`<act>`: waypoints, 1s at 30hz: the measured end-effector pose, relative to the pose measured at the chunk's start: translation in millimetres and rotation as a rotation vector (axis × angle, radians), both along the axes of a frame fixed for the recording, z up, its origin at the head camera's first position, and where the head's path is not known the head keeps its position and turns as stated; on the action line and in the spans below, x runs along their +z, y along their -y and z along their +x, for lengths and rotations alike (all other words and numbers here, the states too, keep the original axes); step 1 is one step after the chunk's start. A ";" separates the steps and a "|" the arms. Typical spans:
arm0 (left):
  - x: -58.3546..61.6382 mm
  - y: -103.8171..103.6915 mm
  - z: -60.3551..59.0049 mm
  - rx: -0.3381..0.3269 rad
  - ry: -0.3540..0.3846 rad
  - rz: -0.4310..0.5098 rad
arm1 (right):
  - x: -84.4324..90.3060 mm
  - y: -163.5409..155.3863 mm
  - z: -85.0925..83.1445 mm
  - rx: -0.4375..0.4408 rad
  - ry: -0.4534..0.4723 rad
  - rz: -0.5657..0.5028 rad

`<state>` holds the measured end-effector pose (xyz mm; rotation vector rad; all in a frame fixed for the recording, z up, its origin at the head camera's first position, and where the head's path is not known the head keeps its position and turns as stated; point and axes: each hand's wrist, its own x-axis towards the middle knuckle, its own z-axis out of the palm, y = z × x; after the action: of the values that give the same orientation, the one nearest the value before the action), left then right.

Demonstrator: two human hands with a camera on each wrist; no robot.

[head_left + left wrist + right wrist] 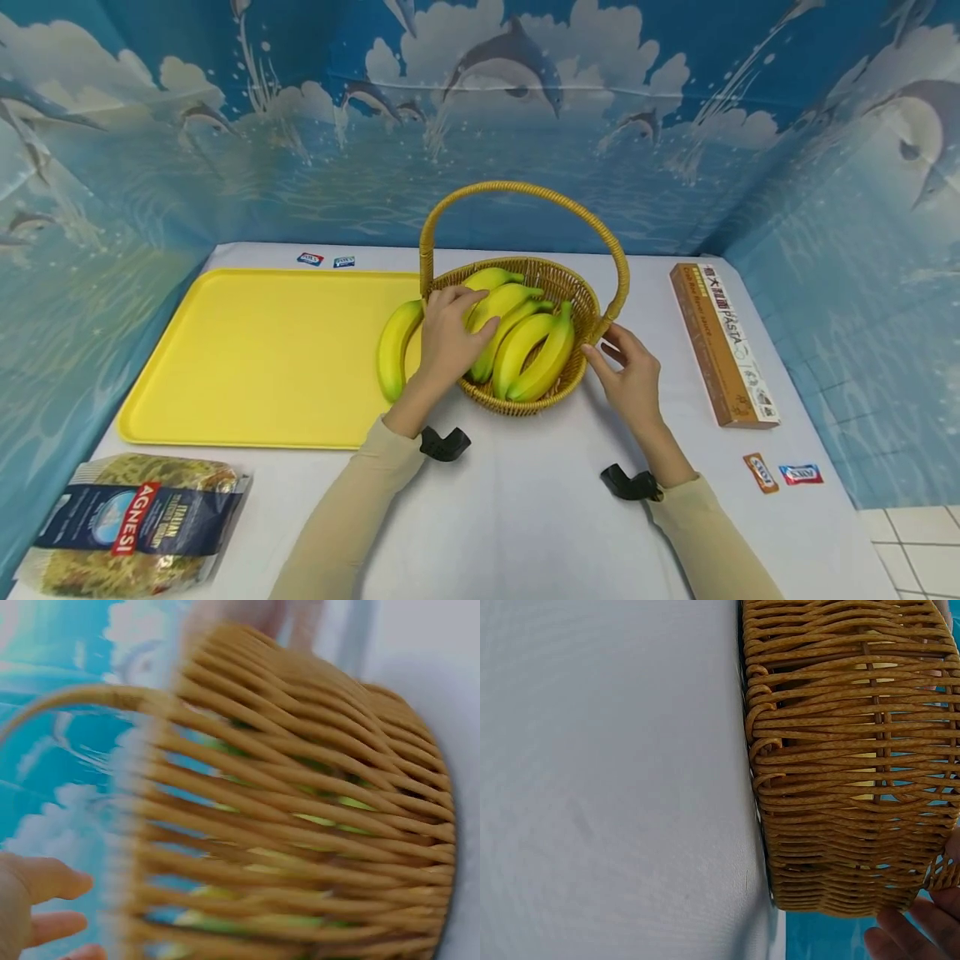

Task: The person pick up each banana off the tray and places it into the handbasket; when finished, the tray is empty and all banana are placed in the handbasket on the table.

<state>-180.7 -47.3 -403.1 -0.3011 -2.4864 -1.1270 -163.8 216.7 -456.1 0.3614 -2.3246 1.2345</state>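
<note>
A woven wicker basket with a tall arched handle holds several yellow bananas, their tips greenish. My left hand is above the basket's left side, fingers loosely extended over the bananas. The left wrist view shows those fingers beside the blurred wicker wall, with nothing between them. On the right side, my right hand holds the basket by its rim near the handle's base. Its fingertips are against the weave in the right wrist view. Another banana lies just left of the basket, over the tray's edge.
A yellow tray lies at left, with a bag of pasta in front of it. At right are a pasta box and two small wrapped sweets. Two more sweets lie behind the tray. Dolphin-print curtains enclose the table.
</note>
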 end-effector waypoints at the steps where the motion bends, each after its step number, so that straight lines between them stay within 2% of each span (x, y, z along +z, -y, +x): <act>1: 4.1 5.2 4.9 0.002 -0.001 0.025 | 0.4 0.1 -0.2 -0.001 0.002 0.000; 4: 12.8 27.8 15.7 0.052 -0.004 0.097 | 2.5 0.5 -0.8 -0.002 0.007 0.000; 7: 14.4 57.9 19.8 0.143 0.011 0.155 | 3.5 0.0 -1.9 0.000 0.008 -0.001; 11: 8.3 96.7 20.8 0.276 0.098 0.197 | 2.7 -0.9 -3.0 -0.001 0.007 -0.005; 15: -1.6 122.1 19.4 0.345 0.190 0.213 | 2.3 -1.0 -2.7 -0.005 0.021 -0.006; 20: -10.5 130.9 15.7 0.358 0.268 0.223 | 3.4 0.1 -0.6 -0.005 0.034 -0.001; 30: -29.9 119.5 8.5 0.311 0.405 0.169 | 1.8 0.5 0.5 -0.001 0.024 -0.022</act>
<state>-172.2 -166.7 -433.0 0.3872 -2.6218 -1.3540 -163.3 216.2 -454.3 0.3393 -2.3286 1.2698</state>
